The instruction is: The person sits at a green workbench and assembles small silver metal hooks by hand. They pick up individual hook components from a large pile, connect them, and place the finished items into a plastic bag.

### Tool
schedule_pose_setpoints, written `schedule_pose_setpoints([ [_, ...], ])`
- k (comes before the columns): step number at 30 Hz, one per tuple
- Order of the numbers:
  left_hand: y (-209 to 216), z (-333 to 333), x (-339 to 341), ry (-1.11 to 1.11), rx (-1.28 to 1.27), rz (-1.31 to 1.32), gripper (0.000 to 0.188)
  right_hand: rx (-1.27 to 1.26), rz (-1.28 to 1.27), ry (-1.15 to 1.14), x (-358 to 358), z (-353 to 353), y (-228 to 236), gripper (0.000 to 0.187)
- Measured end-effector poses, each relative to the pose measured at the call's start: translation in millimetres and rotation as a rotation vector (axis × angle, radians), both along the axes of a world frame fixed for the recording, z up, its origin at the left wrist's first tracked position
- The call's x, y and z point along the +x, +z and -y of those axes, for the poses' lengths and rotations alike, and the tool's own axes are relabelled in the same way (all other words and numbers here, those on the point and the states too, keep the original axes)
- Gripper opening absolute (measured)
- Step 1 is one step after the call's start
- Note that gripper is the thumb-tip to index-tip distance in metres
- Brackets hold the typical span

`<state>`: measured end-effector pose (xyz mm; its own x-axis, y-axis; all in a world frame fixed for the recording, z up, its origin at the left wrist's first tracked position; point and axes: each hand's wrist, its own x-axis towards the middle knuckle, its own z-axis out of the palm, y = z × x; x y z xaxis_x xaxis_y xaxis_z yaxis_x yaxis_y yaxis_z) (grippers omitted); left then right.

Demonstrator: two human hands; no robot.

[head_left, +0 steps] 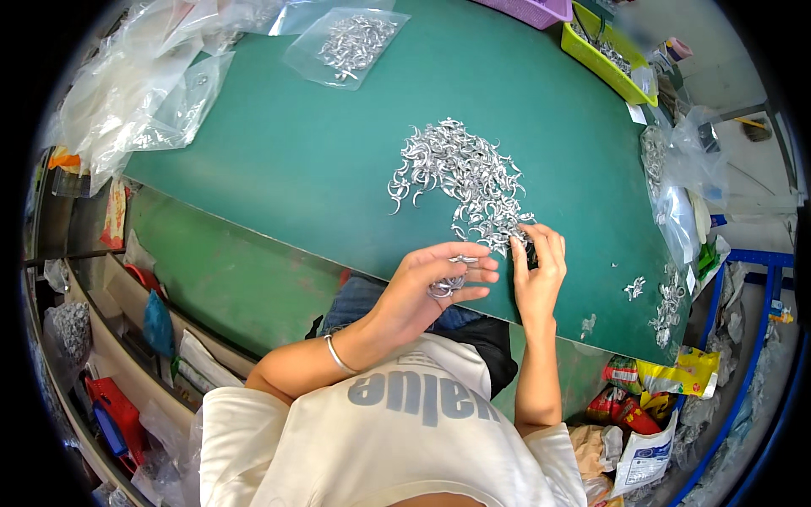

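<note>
A heap of small curved silvery metal pieces (460, 169) lies on the green tabletop (304, 160) in front of me. My left hand (435, 275), with a bangle at its wrist, hovers near the table's front edge. Several of the same metal pieces (448, 286) rest in its curled palm. At the heap's near right end is my right hand (539, 266), its thumb and fingers bent down to the pieces. Its fingertips touch the pile, and whether they pinch a piece is too small to make out.
A clear bag of metal pieces (355, 46) lies at the back. Loose plastic bags (160, 84) cover the far left corner. A yellow-green basket (608, 55) and a purple basket (536, 10) stand at the far right. Smaller piles (667, 308) sit along the right edge.
</note>
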<state>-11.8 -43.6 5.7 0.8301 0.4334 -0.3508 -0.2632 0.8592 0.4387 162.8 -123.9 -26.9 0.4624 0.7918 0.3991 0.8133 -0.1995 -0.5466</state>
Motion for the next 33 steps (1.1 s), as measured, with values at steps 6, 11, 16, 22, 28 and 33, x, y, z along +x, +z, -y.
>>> schedule_pose_setpoints([
  [6,14.3,7.2,-5.3,0.042,-0.093,0.046,0.036,-0.007,-0.171,-0.005,2.4,5.0,1.4,0.018],
  [11,20.7,16.9,-14.3,0.092,0.011,0.056,0.034,-0.048,-0.164,0.039,-2.2,14.3,4.5,0.028],
  [16,28.3,29.5,-20.9,0.135,0.083,0.071,0.033,-0.093,-0.054,0.032,-14.3,22.4,4.2,0.057],
  [22,15.8,34.3,-33.7,0.09,-0.168,0.039,0.025,-0.133,0.059,0.078,-28.6,11.6,-5.0,0.089],
  [28,-18.5,10.0,-52.8,0.356,-0.257,-0.036,0.024,-0.13,0.065,0.103,-33.7,1.0,-4.9,0.09],
  [33,-43.7,-56.3,-67.2,0.613,-0.253,-0.038,0.024,-0.095,0.075,0.097,-34.3,-3.0,-7.8,0.084],
])
